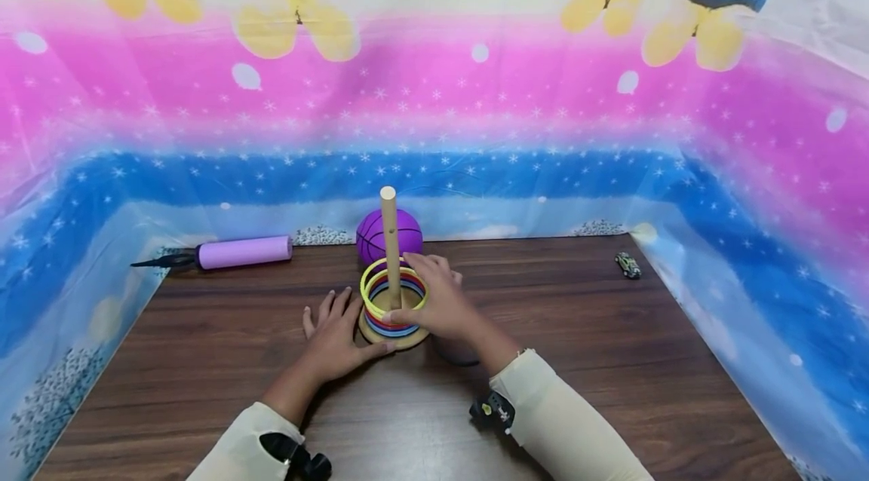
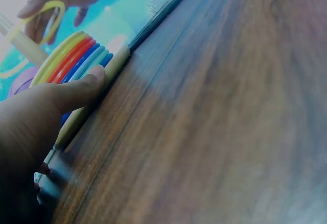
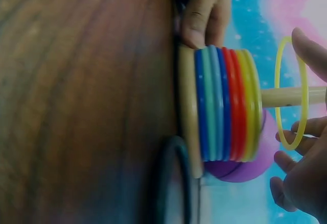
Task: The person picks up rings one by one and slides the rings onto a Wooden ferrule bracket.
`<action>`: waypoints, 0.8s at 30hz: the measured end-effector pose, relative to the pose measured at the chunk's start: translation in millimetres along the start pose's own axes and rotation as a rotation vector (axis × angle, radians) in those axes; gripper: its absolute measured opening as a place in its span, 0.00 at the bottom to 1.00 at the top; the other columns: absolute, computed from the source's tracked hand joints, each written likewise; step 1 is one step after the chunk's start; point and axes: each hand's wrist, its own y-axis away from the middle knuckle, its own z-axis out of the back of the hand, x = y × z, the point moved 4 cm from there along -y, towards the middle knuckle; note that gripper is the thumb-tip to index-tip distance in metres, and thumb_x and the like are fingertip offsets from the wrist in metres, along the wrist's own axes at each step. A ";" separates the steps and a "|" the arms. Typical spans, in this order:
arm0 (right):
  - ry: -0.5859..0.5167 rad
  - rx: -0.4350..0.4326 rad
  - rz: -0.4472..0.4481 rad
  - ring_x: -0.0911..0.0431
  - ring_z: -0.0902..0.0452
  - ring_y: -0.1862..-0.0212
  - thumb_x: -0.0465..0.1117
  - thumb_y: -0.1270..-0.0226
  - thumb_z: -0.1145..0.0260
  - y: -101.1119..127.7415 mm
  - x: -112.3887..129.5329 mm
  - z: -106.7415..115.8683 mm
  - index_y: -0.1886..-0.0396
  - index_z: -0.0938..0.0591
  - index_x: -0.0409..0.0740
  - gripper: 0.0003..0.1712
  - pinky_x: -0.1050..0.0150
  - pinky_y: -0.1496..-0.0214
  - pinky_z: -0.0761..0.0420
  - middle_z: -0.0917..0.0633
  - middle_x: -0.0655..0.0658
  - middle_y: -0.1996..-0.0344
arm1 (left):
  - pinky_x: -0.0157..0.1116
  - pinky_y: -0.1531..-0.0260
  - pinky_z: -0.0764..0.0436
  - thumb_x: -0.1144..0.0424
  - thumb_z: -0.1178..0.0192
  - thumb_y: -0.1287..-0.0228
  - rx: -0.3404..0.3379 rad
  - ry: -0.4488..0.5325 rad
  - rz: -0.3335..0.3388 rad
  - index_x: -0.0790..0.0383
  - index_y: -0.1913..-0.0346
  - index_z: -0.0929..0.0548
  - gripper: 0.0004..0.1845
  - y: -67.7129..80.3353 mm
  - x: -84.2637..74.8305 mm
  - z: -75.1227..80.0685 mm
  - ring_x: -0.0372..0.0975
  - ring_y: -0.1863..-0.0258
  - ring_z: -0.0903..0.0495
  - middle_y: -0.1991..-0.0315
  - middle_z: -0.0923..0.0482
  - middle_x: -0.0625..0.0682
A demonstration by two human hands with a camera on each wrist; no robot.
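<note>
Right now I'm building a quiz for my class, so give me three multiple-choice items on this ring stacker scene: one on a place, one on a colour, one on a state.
1. Where is the purple ball?
A. behind the peg
B. beside the toy car
C. in the left hand

2. What colour is the ring in the right hand?
A. red
B. blue
C. yellow

3. Where is that ring?
A. flat on the table
B. round the peg, above the stack
C. off the peg

A: the ball shows behind the peg.
C: both wrist views show yellow.
B: the peg passes through it.
</note>
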 end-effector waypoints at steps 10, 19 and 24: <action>-0.025 0.021 -0.050 0.43 0.41 0.17 0.61 0.42 0.14 -1.5 -15.3 -15.5 0.13 0.33 0.51 0.61 0.29 0.22 0.42 0.30 0.45 0.16 | 0.83 0.26 0.64 0.20 0.31 0.44 0.004 -0.008 0.006 0.57 0.14 0.35 0.63 0.8 -0.4 1.5 0.72 0.14 0.54 0.14 0.45 0.72; -0.004 0.031 -0.056 0.44 0.41 0.16 0.64 0.40 0.15 -3.1 -21.2 -22.4 0.13 0.34 0.52 0.61 0.30 0.22 0.42 0.30 0.46 0.16 | 0.82 0.26 0.64 0.21 0.31 0.43 0.026 -0.036 0.024 0.57 0.13 0.37 0.64 -0.9 0.4 0.2 0.70 0.13 0.55 0.13 0.47 0.71; 0.007 0.028 -0.055 0.43 0.42 0.16 0.64 0.39 0.16 -3.3 -22.9 -23.9 0.13 0.33 0.52 0.60 0.30 0.22 0.43 0.30 0.46 0.16 | 0.82 0.25 0.64 0.21 0.30 0.43 0.022 -0.024 0.020 0.56 0.13 0.36 0.63 -0.1 -0.6 0.8 0.70 0.13 0.55 0.13 0.46 0.71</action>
